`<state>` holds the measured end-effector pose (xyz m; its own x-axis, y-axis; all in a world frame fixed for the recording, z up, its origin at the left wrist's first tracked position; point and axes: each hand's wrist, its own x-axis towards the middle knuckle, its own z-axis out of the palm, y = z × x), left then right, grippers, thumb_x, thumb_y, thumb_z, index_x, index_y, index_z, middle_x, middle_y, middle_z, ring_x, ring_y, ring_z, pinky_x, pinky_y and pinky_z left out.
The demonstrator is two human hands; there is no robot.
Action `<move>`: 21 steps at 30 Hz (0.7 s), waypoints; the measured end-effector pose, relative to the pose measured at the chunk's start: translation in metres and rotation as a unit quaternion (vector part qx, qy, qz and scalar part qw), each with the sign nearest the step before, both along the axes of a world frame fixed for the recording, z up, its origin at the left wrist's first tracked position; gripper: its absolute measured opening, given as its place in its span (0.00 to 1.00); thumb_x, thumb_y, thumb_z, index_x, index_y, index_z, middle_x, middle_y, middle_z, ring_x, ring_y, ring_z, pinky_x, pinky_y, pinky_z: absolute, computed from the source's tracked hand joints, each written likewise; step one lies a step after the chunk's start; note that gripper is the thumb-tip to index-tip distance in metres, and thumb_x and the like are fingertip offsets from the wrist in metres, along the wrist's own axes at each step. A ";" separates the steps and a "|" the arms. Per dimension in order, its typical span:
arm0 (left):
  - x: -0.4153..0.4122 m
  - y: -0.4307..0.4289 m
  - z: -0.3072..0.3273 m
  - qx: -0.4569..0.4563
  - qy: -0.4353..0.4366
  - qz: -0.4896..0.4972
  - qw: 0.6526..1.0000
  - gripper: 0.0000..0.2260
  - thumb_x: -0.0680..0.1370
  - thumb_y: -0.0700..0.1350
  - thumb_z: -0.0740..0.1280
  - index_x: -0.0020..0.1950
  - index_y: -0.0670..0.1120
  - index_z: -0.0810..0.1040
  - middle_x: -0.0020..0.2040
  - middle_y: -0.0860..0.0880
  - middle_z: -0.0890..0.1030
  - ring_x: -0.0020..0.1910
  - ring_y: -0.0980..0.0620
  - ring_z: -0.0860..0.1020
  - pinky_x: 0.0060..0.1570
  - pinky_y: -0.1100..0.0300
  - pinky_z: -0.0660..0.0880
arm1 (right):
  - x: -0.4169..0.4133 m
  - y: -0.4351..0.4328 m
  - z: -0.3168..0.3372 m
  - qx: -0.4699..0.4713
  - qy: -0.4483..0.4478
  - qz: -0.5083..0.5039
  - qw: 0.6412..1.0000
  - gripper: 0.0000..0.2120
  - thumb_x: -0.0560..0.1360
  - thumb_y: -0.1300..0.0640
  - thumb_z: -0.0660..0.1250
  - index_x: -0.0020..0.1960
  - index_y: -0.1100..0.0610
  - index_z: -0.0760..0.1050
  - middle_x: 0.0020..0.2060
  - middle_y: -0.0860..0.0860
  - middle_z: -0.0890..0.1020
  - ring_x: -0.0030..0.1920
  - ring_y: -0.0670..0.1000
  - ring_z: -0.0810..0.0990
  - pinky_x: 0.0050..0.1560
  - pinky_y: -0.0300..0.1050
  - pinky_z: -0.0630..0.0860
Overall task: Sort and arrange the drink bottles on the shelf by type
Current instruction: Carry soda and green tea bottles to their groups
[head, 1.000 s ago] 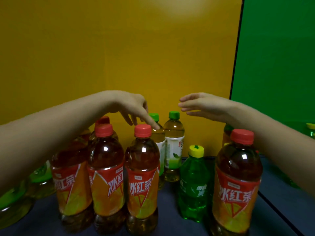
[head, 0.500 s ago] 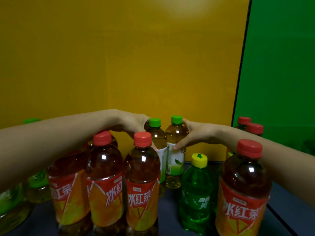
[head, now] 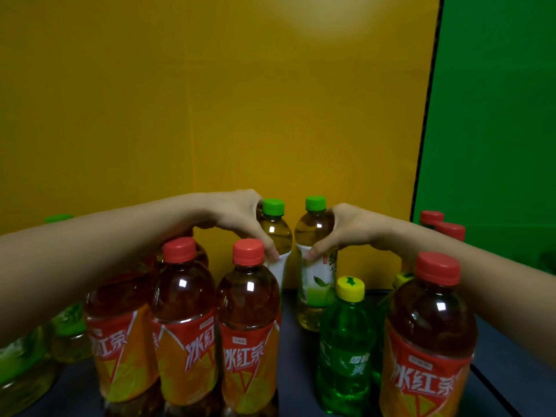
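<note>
Two green-capped tea bottles stand at the back by the yellow wall. My left hand (head: 240, 224) grips the left green tea bottle (head: 275, 233) around its shoulder. My right hand (head: 349, 233) grips the right green tea bottle (head: 316, 236) the same way, thumb on its white label. In front stand three red-capped iced tea bottles (head: 183, 314) in a row at the left, and another red-capped iced tea bottle (head: 430, 332) at the right. A green soda bottle (head: 346, 350) with a yellow cap stands between them.
More green tea bottles (head: 66, 326) sit at the far left under my left arm. Two red caps (head: 439, 224) show at the back right before the green wall (head: 496, 115). The shelf floor (head: 298, 371) is dark; a yellow wall (head: 210, 100) closes the back.
Both hands came down from above the caps and closed around the two green tea bottles. The two bottles now stand slightly further apart.
</note>
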<state>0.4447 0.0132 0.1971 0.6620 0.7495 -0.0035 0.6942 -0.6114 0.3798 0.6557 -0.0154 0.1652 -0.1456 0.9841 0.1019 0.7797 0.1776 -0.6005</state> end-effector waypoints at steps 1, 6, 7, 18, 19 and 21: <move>-0.001 -0.003 0.002 0.003 -0.039 -0.002 0.999 0.19 0.62 0.48 0.79 0.48 0.45 0.80 0.47 0.46 0.84 0.48 0.48 0.81 0.51 0.52 0.77 | 0.002 -0.003 0.005 0.007 0.019 0.001 1.000 0.26 0.59 0.53 0.80 0.54 0.57 0.78 0.50 0.53 0.83 0.51 0.51 0.81 0.48 0.48 0.79; -0.002 -0.014 0.011 0.004 -0.246 0.025 0.969 0.17 0.65 0.45 0.77 0.51 0.52 0.78 0.47 0.55 0.81 0.46 0.58 0.79 0.38 0.65 0.76 | 0.004 -0.019 0.026 0.082 0.169 0.024 0.982 0.25 0.62 0.56 0.77 0.57 0.54 0.75 0.49 0.48 0.82 0.47 0.42 0.79 0.39 0.34 0.74; 0.000 -0.016 0.013 0.012 -0.285 0.031 0.958 0.17 0.66 0.45 0.76 0.53 0.51 0.78 0.45 0.56 0.81 0.45 0.60 0.78 0.37 0.65 0.74 | 0.004 -0.020 0.029 0.106 0.205 0.026 0.973 0.26 0.62 0.55 0.76 0.58 0.54 0.74 0.50 0.47 0.82 0.48 0.42 0.79 0.41 0.35 0.74; 0.022 -0.040 0.059 0.107 -0.632 0.006 0.768 0.23 0.57 0.51 0.76 0.50 0.48 0.79 0.43 0.52 0.82 0.42 0.55 0.80 0.39 0.61 0.76 | -0.008 -0.049 0.098 0.337 0.383 0.042 0.859 0.31 0.60 0.50 0.75 0.60 0.51 0.71 0.49 0.47 0.82 0.50 0.47 0.81 0.49 0.44 0.75; 0.023 -0.046 0.067 0.122 -0.648 -0.008 0.751 0.23 0.56 0.51 0.75 0.50 0.47 0.79 0.43 0.52 0.82 0.41 0.56 0.80 0.39 0.62 0.76 | -0.010 -0.056 0.107 0.350 0.385 0.048 0.853 0.32 0.59 0.50 0.76 0.61 0.52 0.70 0.49 0.48 0.82 0.49 0.47 0.81 0.49 0.45 0.76; 0.024 -0.058 0.084 0.151 -0.686 -0.029 0.712 0.22 0.56 0.51 0.75 0.48 0.46 0.79 0.42 0.49 0.82 0.40 0.54 0.80 0.41 0.61 0.76 | -0.015 -0.069 0.123 0.366 0.389 0.052 0.844 0.41 0.56 0.47 0.77 0.66 0.54 0.67 0.53 0.51 0.81 0.52 0.50 0.80 0.51 0.47 0.77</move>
